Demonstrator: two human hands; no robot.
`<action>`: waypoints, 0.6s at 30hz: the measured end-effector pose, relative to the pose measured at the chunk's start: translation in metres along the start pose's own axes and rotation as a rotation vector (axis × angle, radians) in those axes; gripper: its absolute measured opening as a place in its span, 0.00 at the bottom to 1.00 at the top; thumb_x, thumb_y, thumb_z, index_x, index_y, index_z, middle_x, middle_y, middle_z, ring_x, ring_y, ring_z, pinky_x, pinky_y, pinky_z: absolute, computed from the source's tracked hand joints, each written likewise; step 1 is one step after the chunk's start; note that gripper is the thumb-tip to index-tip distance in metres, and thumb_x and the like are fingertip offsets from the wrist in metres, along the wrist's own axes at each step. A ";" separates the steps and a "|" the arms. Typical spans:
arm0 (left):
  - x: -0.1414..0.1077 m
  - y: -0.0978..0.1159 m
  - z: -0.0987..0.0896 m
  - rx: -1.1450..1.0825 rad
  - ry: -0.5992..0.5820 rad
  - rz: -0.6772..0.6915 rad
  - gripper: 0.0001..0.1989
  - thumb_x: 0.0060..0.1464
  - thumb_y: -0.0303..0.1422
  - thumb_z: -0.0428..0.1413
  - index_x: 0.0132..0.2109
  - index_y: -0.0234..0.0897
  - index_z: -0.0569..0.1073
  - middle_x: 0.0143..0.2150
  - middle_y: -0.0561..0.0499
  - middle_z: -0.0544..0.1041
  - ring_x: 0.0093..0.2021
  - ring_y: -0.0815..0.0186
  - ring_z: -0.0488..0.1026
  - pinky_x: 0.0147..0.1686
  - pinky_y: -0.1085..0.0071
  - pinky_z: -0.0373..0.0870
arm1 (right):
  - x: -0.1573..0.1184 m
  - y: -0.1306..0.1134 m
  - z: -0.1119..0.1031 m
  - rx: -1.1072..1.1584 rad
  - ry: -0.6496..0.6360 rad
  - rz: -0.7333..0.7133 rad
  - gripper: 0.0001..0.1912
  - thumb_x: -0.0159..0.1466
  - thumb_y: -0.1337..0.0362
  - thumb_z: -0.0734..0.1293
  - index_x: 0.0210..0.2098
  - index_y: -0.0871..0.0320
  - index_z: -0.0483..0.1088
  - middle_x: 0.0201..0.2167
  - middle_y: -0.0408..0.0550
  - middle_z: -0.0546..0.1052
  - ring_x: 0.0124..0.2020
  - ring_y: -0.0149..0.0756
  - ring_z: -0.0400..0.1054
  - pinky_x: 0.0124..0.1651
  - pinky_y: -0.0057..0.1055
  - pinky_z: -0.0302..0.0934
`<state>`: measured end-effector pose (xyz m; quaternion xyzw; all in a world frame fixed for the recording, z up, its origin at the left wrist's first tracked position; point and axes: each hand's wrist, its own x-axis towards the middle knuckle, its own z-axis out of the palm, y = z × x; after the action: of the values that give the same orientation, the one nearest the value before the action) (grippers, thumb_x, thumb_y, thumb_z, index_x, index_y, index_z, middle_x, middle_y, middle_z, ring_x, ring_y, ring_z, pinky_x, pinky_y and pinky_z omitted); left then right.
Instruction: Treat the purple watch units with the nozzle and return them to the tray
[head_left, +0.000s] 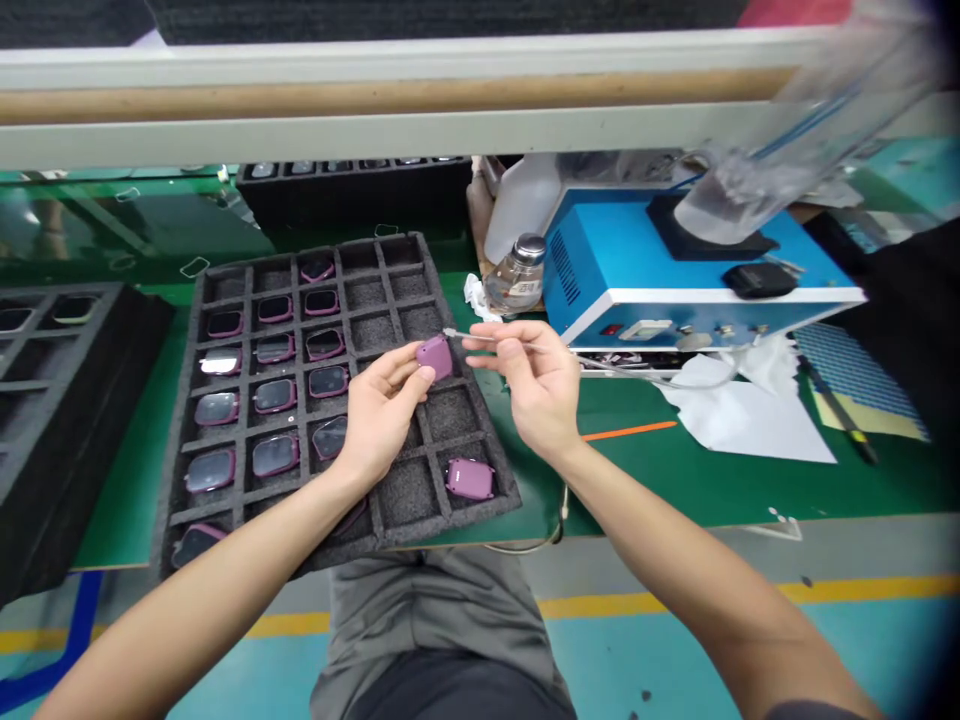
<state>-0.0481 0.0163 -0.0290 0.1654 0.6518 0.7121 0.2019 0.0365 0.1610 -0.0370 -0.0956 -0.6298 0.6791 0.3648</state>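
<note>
My left hand pinches a purple smartwatch case by its lower left side, above the black foam tray. In my right hand is a slim metal pen-like tool, held between thumb and fingers. Its pale tip is at the upper right edge of the case; whether they touch I cannot tell. A thin cable or hose seems to run from the tool to the right. Several purple watch cases with dark glass sit in the tray's left columns. Another purple case lies in the lower right compartment.
Behind my right hand stand a glass bottle with a metal cap, a white plastic bottle and a blue machine. An orange stick and white paper lie to the right. Another foam tray is at left.
</note>
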 end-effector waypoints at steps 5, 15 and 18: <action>-0.003 0.001 0.001 0.001 -0.028 -0.001 0.20 0.52 0.37 0.68 0.52 0.38 0.80 0.49 0.45 0.84 0.49 0.59 0.80 0.41 0.69 0.76 | -0.009 0.000 0.000 -0.081 0.012 -0.036 0.13 0.70 0.51 0.65 0.42 0.53 0.69 0.41 0.48 0.81 0.41 0.37 0.80 0.47 0.38 0.78; -0.006 0.002 0.003 -0.078 -0.070 0.003 0.18 0.50 0.33 0.70 0.49 0.38 0.81 0.48 0.46 0.85 0.49 0.58 0.82 0.56 0.59 0.76 | -0.012 0.000 0.002 -0.149 -0.044 -0.068 0.09 0.67 0.55 0.70 0.40 0.53 0.75 0.43 0.49 0.83 0.48 0.40 0.79 0.55 0.41 0.75; -0.006 0.003 0.003 -0.072 -0.072 0.005 0.18 0.49 0.33 0.70 0.48 0.37 0.82 0.47 0.46 0.85 0.49 0.57 0.82 0.56 0.58 0.76 | -0.012 -0.002 0.003 -0.144 -0.016 -0.069 0.09 0.67 0.55 0.70 0.40 0.53 0.75 0.43 0.50 0.84 0.48 0.42 0.80 0.56 0.43 0.74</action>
<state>-0.0414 0.0159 -0.0255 0.1854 0.6177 0.7291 0.2292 0.0439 0.1506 -0.0390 -0.0944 -0.6829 0.6198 0.3750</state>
